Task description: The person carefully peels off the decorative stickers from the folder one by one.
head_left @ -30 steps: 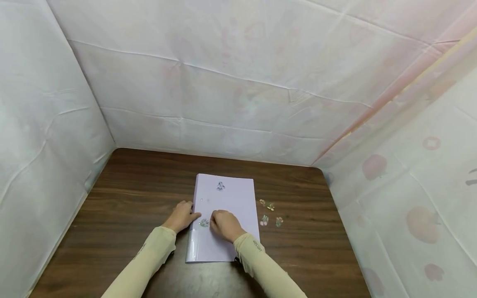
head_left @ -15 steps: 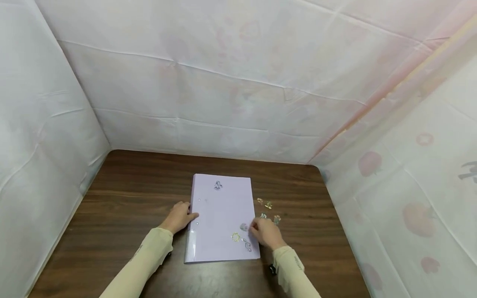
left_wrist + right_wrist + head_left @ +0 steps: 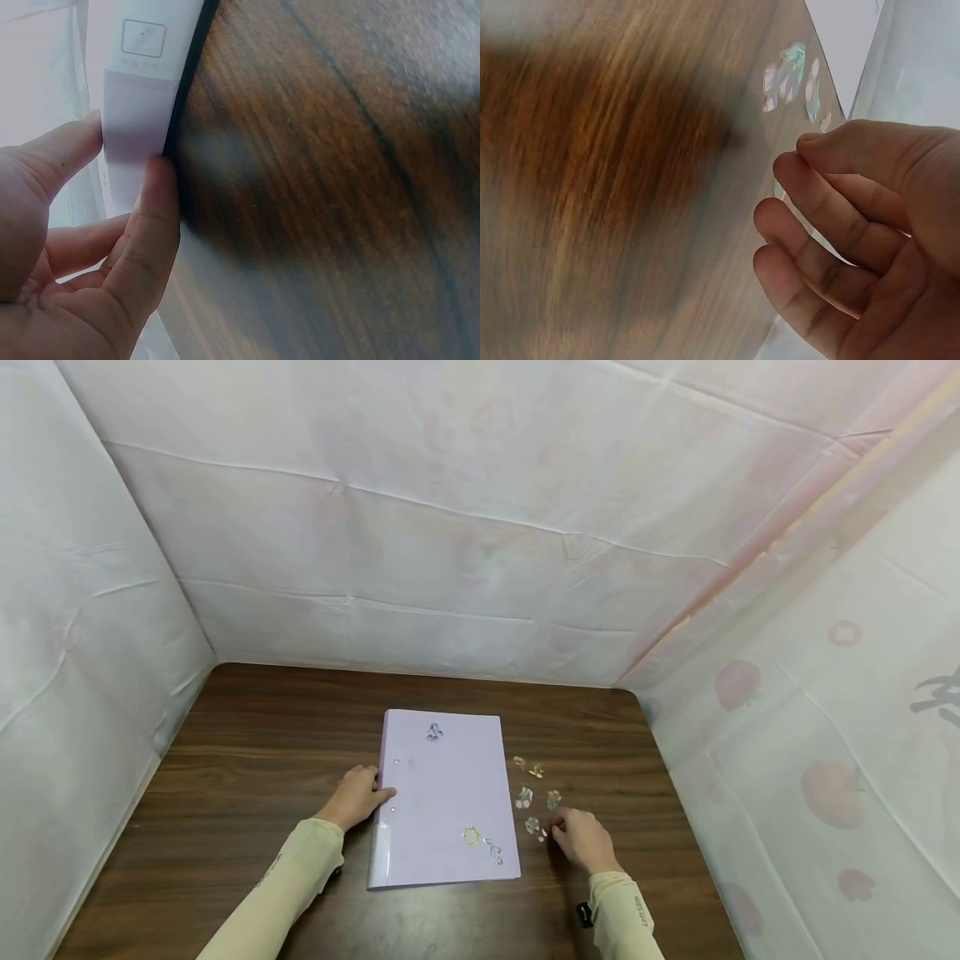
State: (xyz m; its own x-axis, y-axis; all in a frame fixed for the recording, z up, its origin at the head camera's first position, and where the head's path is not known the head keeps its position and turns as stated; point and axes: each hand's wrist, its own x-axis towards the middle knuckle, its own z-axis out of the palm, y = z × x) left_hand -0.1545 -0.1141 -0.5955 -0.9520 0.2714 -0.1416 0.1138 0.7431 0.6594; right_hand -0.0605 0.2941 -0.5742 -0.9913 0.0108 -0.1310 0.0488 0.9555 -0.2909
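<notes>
A lilac binder (image 3: pixel 442 793) lies on the dark wooden table. My left hand (image 3: pixel 356 797) holds its spine edge; in the left wrist view the thumb (image 3: pixel 71 154) is against one edge and the fingers (image 3: pixel 150 225) press the spine. A purple sticker (image 3: pixel 435 732) sits near the cover's top, a yellow ring sticker (image 3: pixel 470 835) and a stemmed flower sticker (image 3: pixel 492 851) low on the right. Past the binder's right side, my right hand (image 3: pixel 585 839) hovers close over the table, fingers loosely curled, nothing visible in them. It is beside a pale flower sticker (image 3: pixel 534 827) and an orange-green sticker (image 3: pixel 554 799).
More small flower stickers, one pinkish (image 3: pixel 524 797) and one yellow-green (image 3: pixel 536 770), lie right of the binder. White printed sheeting (image 3: pixel 450 527) walls the table's back and both sides.
My right hand has moved rightward from the binder's cover to the table. The pale flower sticker, earlier on the cover's lower left, now lies on the table. My left hand stays at the spine.
</notes>
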